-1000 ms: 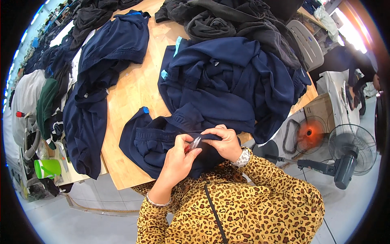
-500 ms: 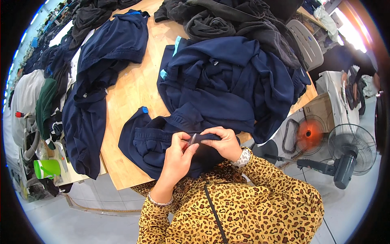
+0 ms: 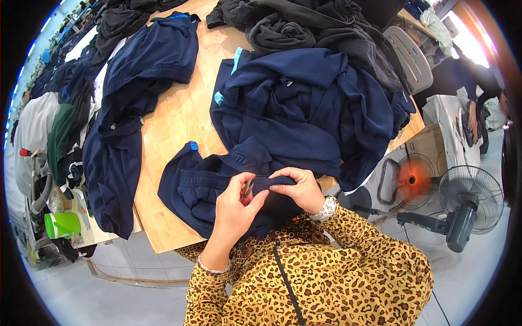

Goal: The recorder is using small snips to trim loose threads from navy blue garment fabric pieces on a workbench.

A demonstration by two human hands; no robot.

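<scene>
A navy garment [image 3: 204, 182] with a gathered, elastic-looking waistband lies bunched at the table's near edge. My right hand [image 3: 302, 190] pinches a folded edge of its cloth between thumb and fingers. Close on its left, my left hand [image 3: 237, 204] is closed around small thread snips [image 3: 249, 189]; a metal blade and a bit of red show between the fingers, and the rest is hidden in the palm. The blade is close to the cloth, but I cannot tell whether it touches. A blue tab [image 3: 194, 146] sticks up from the garment's far left corner.
A navy garment heap [image 3: 293, 108] lies just beyond my hands, with black garments [image 3: 283, 32] behind it. More navy clothing [image 3: 117, 163] hangs over the left of the wooden table [image 3: 176, 119]. On the right stand a fan [image 3: 470, 198] and a grey chair [image 3: 410, 60]; another person's arm [image 3: 472, 117] shows.
My left hand has turned and drawn slightly left, so less of the snips' blade shows. The cloth edge by my right fingers has shifted a little. Another person's arm has appeared at far right.
</scene>
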